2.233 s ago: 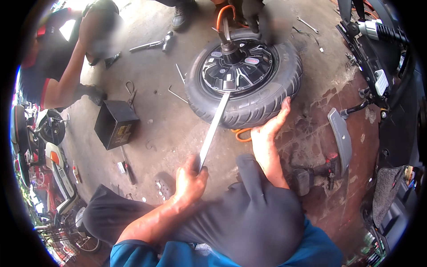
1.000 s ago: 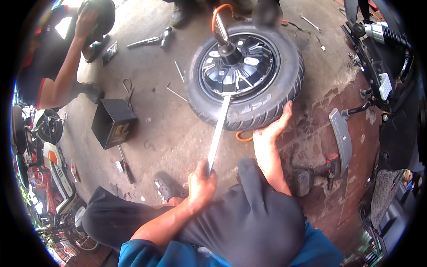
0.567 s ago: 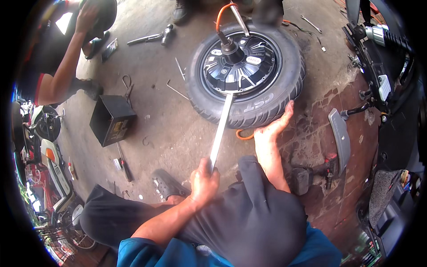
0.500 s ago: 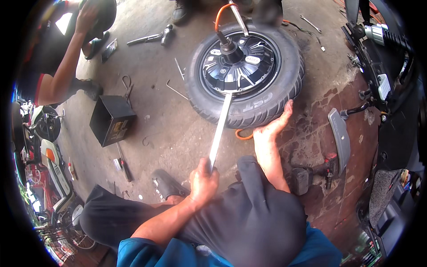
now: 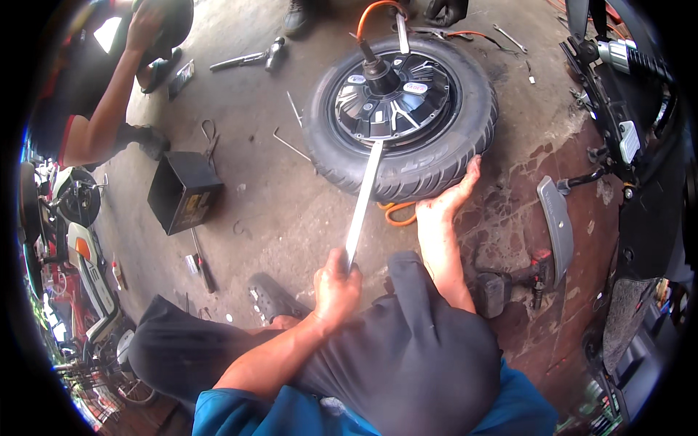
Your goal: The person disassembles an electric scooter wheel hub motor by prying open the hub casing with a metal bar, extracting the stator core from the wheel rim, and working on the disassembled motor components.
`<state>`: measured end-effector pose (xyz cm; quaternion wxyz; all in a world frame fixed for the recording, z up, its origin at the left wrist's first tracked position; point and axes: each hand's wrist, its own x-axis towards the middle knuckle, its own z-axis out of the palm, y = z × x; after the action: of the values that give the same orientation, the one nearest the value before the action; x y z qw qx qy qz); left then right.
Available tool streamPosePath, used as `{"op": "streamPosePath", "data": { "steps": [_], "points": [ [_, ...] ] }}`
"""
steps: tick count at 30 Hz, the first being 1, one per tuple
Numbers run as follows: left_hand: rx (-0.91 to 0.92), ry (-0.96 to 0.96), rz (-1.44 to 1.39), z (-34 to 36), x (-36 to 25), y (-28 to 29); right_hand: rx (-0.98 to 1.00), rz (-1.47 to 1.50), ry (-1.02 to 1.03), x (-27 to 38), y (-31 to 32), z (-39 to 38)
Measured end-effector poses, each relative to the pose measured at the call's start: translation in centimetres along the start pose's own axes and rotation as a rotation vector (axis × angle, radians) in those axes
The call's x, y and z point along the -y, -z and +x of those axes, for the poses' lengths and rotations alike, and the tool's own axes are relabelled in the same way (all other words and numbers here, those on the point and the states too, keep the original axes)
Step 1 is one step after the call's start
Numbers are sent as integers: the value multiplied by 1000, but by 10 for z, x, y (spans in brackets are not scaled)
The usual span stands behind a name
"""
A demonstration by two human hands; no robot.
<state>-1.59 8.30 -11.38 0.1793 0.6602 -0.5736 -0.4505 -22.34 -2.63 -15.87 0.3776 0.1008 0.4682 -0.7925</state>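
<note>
My left hand (image 5: 336, 289) is closed around a long flat metal bar (image 5: 363, 200). The bar's far end rests at the near edge of the rim on a black hub-motor wheel with a grey-black tyre (image 5: 472, 102). With my right hand (image 5: 447, 211) I grip the tyre's near right edge from below. A central shaft (image 5: 378, 76) rises from the hub, with an orange cable (image 5: 378, 9) arching above it. A second metal bar (image 5: 403, 35) sits at the far rim edge. A loop of orange cord (image 5: 400, 221) shows beneath the tyre.
A co-worker (image 5: 94, 131) is at left; a black-gloved hand (image 5: 445, 11) is beyond the wheel. A hammer (image 5: 273, 54), spanner (image 5: 509, 38), black box (image 5: 182, 196), screwdriver (image 5: 205, 272) and cordless tool (image 5: 509, 287) lie around. Scooter parts (image 5: 632, 218) stand right, two-wheelers (image 5: 87, 261) left.
My left hand and bar have moved a little right since the earliest frame. The wheel has shifted slightly upward in the last half second. The black-gloved hand now shows more clearly beyond it.
</note>
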Motion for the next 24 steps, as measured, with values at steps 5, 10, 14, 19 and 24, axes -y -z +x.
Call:
{"op": "streamPosePath", "data": {
  "steps": [5,10,14,19,24],
  "points": [
    [31,83,-46,1,-11,1,-5,13,-25,0,3,5],
    [12,43,-69,2,-10,1,-44,-4,-19,0,-1,5],
    [23,44,-52,4,-9,3,-46,26,-40,-3,4,7],
    [11,54,-76,7,-6,4,-39,10,-7,-6,0,7],
    [25,58,-114,10,-17,2,-58,34,-38,-2,1,15]
  ]
}}
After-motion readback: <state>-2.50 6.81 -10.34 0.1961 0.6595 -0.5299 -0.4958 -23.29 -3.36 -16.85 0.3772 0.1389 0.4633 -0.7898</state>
